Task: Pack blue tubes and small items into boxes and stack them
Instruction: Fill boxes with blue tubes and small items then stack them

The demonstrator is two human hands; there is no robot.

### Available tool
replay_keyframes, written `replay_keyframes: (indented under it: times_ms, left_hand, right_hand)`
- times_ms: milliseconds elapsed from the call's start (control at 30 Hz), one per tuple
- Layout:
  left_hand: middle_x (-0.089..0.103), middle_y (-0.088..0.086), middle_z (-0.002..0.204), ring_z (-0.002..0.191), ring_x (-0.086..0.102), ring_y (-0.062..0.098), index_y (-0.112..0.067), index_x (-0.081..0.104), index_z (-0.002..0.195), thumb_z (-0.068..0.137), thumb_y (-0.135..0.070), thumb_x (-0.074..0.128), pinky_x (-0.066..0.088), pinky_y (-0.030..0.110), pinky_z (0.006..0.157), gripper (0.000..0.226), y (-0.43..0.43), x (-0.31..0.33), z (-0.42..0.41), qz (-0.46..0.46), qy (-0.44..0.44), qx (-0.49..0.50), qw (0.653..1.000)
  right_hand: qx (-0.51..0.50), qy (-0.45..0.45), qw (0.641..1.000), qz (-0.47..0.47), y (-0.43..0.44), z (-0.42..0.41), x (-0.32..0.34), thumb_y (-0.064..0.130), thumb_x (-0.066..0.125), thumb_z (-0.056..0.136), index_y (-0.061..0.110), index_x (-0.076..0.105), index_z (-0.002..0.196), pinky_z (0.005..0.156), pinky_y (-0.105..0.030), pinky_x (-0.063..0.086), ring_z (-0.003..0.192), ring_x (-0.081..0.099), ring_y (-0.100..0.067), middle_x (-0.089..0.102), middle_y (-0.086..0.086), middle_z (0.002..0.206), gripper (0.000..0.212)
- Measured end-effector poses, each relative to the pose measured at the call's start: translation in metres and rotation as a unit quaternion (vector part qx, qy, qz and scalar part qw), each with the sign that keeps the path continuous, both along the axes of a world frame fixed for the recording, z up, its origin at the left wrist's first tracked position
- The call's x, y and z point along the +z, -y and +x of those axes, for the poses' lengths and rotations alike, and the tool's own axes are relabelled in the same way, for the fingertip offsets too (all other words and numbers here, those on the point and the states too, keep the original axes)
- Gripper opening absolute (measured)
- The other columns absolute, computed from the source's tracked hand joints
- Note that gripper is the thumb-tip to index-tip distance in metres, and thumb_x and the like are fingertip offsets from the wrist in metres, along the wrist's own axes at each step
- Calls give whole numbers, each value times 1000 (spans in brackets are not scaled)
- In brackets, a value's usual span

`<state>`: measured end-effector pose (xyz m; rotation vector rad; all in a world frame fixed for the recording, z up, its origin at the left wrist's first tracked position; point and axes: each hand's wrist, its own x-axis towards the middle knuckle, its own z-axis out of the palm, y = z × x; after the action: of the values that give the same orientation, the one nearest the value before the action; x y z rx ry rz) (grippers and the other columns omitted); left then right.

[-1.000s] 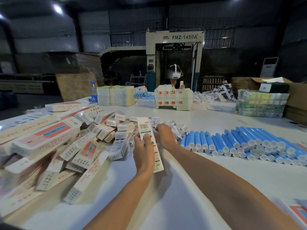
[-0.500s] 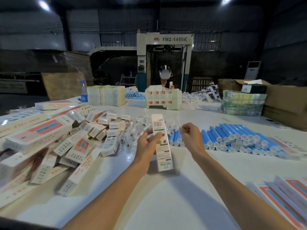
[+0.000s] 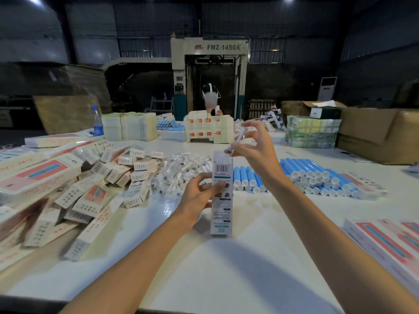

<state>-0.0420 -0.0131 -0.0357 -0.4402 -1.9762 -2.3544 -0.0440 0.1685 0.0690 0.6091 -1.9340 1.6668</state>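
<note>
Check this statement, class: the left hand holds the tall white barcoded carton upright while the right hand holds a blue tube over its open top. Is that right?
No. The head view shows the right hand pinching a small clear wrapped item, not a blue tube, over the white barcoded carton.

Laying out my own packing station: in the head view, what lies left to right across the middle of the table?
Heap of packed boxes → pile of clear-wrapped small items → upright box → blue tubes → flat boxes at the right edge.
</note>
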Motion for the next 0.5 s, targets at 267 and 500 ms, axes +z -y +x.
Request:
replay_keyframes:
  times_ms: [267,500]
  left_hand:
    - [79,14,117,107,77,39,-13,60,128,92,-26,83,62,44,79,44,0,2,2,-6,-8,-8,1000]
    - [80,12,111,105,78,31,-12,60,129,95,-28,80,64,41,81,43,0,3,6,-30,-25,18,999]
  right_hand:
    - [-33,-26,988,146,15,-12,1,8,77,91,11,63,114,81,-34,62,89,72,-17,68,-7,105,27]
    - [-40,-43,969,241,15,-13,-24,24,68,99,15,75,106,82,-31,50,102,61,-9,68,5,106,13]
